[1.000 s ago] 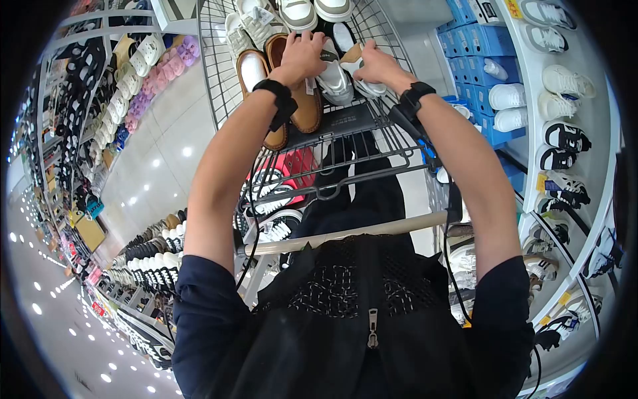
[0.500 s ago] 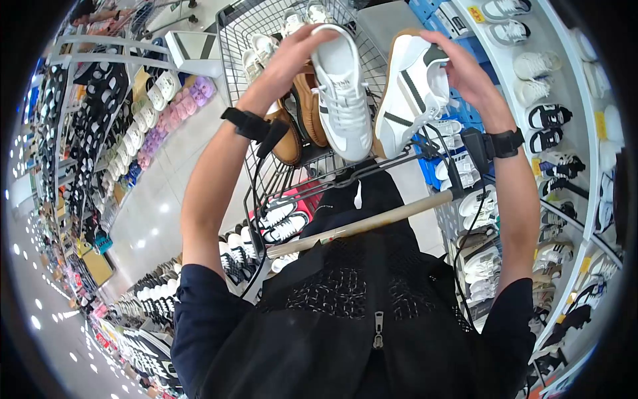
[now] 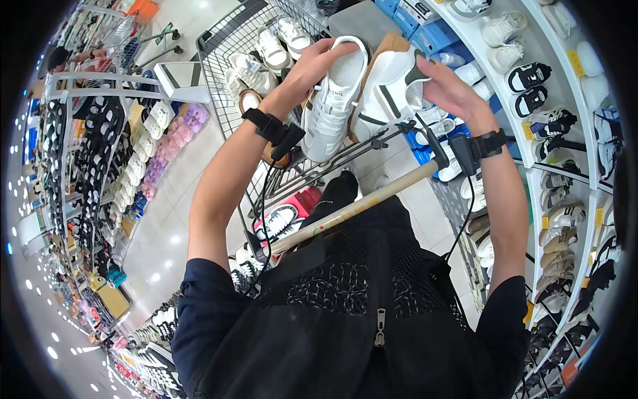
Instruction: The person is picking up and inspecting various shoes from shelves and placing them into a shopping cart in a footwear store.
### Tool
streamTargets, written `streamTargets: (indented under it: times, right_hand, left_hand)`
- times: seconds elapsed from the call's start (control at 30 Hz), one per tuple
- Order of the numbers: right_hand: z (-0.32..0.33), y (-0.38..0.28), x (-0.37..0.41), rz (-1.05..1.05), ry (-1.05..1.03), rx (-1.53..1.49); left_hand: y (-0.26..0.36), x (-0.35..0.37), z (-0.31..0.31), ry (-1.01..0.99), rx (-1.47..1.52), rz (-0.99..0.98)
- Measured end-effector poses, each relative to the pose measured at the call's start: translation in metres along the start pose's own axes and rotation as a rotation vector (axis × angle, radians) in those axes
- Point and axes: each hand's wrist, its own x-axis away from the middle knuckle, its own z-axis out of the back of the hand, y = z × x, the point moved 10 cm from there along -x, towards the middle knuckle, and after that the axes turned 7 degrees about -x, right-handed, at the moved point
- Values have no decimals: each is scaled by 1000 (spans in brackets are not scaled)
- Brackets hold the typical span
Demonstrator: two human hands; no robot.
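My left hand (image 3: 314, 72) is closed on the heel collar of a white lace-up sneaker (image 3: 330, 120), its toe pointing toward me. Gripped at the heel by my right hand (image 3: 453, 92) is a white sneaker with dark stripes and a tan sole (image 3: 391, 94), tilted so its side shows. The two shoes are close together above the near end of a wire shopping cart (image 3: 222, 46). Farther back in the cart lie several white sneakers (image 3: 272, 50). A brown shoe (image 3: 274, 157) is partly hidden beneath my left wrist.
The cart's pale handle bar (image 3: 359, 206) crosses in front of my body. Shelves of shoes (image 3: 531, 86) line the right side, with blue shoeboxes (image 3: 425, 33) close by. On the left are racks of slippers (image 3: 174, 143). A person (image 3: 61, 58) is at the far left.
Both sneakers have shifted left in view and come closer together, each leaning over more. The view has turned, bringing more white sneakers in the cart into sight. Both hands keep hold.
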Motion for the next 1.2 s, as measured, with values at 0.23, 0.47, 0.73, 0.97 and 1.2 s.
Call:
streamTargets:
  times: [0.23,0.47,0.73,0.97,1.2]
  right_hand:
    - [19,5,16,72,234,104]
    - [52,-4,28,94,468,102]
    - [9,-12,-3,-13,361,309]
    - [-47,4,-16,50,159,615]
    - [-61,31,8,107,177,679]
  left_hand:
    - [6,22,14,169,-6,-127]
    - [16,40,46,244,147,-224]
    - [45,61,53,353,-109,-332]
    - [32,76,43,429,-148,-375]
    - [22,112,28,333,-143,-544]
